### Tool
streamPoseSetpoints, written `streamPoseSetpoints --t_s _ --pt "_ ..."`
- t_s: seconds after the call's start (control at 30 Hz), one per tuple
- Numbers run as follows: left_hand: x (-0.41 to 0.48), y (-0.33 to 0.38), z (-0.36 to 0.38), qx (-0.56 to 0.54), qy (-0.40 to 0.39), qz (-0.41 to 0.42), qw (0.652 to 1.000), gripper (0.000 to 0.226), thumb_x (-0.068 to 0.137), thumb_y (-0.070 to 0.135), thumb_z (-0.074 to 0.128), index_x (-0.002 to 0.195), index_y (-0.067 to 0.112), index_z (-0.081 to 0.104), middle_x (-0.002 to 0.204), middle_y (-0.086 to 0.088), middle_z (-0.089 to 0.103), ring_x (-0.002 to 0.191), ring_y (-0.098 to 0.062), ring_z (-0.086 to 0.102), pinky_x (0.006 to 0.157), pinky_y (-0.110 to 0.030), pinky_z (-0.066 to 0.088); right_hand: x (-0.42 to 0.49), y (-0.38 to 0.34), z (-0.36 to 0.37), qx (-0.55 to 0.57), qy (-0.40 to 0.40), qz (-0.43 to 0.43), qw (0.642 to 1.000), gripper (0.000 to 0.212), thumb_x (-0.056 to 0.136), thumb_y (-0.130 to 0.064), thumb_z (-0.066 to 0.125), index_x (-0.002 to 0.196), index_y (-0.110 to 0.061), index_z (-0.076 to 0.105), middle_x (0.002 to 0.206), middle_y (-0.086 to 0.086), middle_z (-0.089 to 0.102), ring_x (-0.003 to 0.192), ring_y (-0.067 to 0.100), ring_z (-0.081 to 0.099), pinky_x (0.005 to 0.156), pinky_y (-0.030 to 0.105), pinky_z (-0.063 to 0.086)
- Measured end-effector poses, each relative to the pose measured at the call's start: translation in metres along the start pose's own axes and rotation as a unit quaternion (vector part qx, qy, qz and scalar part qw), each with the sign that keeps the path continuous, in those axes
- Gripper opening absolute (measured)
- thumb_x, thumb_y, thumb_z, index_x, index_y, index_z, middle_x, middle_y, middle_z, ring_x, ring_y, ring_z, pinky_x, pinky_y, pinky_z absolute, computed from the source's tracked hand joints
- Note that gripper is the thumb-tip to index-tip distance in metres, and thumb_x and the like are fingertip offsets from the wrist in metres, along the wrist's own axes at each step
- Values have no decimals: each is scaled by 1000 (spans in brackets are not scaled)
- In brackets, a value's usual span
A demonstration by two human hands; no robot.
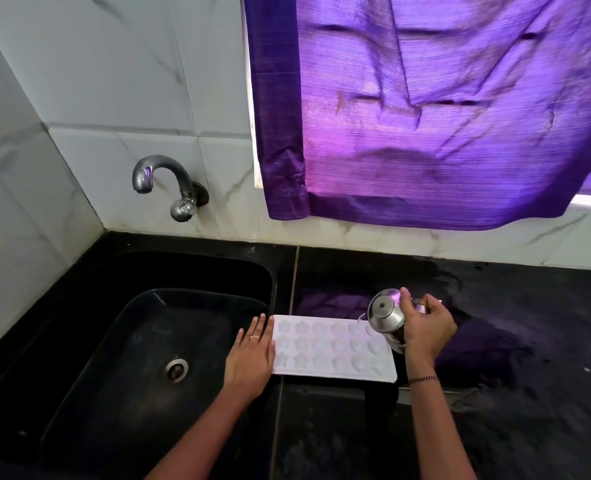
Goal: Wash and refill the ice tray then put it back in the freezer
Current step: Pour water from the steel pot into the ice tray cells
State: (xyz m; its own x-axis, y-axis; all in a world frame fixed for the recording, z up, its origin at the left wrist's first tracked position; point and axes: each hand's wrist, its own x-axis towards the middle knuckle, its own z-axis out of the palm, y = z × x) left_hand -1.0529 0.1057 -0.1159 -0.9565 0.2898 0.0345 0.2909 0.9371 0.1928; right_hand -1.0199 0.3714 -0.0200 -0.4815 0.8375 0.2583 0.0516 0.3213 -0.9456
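Note:
A white ice tray [328, 349] with star-shaped cups lies flat on the black counter, just right of the sink. My left hand [252, 355] rests flat with straight fingers against the tray's left edge. My right hand [425, 327] grips a small steel jug [385, 315], tilted with its spout over the tray's far right corner. A thin stream of water runs from the spout into the cups there. Part of the jug's body is hidden behind my right hand.
A black sink [141, 341] with a steel drain [176, 368] lies to the left. A steel tap [162, 183] juts from the tiled wall above it. A purple curtain [443, 116] hangs over the window. The black counter [512, 358] stretches right, wet in patches.

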Motion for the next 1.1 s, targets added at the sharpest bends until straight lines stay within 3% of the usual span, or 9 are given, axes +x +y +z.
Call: streamPoseSetpoints --t_s 0.17,0.23,0.33,0.4,0.53,0.77,0.93,1.03,1.1 --pt "-1 1 -1 -10 -2 2 1000 79 79 43 -19 150 20 4 158 3 6 146 -8 5 114 -26 -1 0 2 0 -7 6 8 1000 38 79 -17 75 57 2 50 51 5 47 47 11 36 46 10 37" --pt "0 0 0 -7 1 3 1000 77 81 43 -16 150 19 7 158 3 9 145 -9 8 114 -27 1 1 2 0 -8 8 13 1000 34 78 -18 75 59 0 54 54 5 51 48 9 40 48 9 38" --pt "0 -2 3 3 5 3 1000 73 85 42 -11 149 17 11 157 2 15 145 -10 12 114 -28 4 2 3 0 3 11 33 999 37 79 -19 75 58 1 53 55 11 54 51 14 43 55 25 44" --pt "0 -2 4 7 9 1 1000 71 87 41 -8 149 16 15 156 1 20 144 -11 16 113 -28 7 3 3 -1 10 16 53 998 40 78 -20 75 57 3 51 55 12 52 53 17 43 57 29 43" --pt "0 -3 5 4 9 5 1000 74 83 42 -15 150 19 7 158 4 10 145 -8 7 114 -27 1 5 6 -4 37 20 116 992 40 78 -20 75 63 10 52 57 10 52 56 17 45 60 32 46" --pt "1 -5 8 4 15 9 1000 74 84 43 -12 149 16 10 157 2 15 145 -10 9 115 -29 5 11 7 -10 26 30 106 994 43 77 -19 76 55 3 46 50 6 42 49 12 34 53 27 39" --pt "2 -4 9 -4 16 7 1000 74 84 43 -11 149 15 12 157 1 16 145 -10 10 116 -31 9 14 13 -16 9 34 74 997 40 77 -22 76 53 -3 50 51 8 49 51 15 42 53 29 43" --pt "1 -4 8 -5 12 7 1000 76 83 44 -13 149 15 10 157 2 13 145 -9 8 117 -31 7 15 16 -17 10 28 68 997 37 78 -20 75 55 -2 54 50 5 49 50 13 40 49 23 41" --pt "2 -3 7 -10 12 7 1000 76 82 44 -14 149 15 9 157 2 13 145 -10 7 117 -31 7 15 17 -17 6 25 56 998 34 79 -18 75 55 -3 55 48 1 47 46 6 37 44 11 34"
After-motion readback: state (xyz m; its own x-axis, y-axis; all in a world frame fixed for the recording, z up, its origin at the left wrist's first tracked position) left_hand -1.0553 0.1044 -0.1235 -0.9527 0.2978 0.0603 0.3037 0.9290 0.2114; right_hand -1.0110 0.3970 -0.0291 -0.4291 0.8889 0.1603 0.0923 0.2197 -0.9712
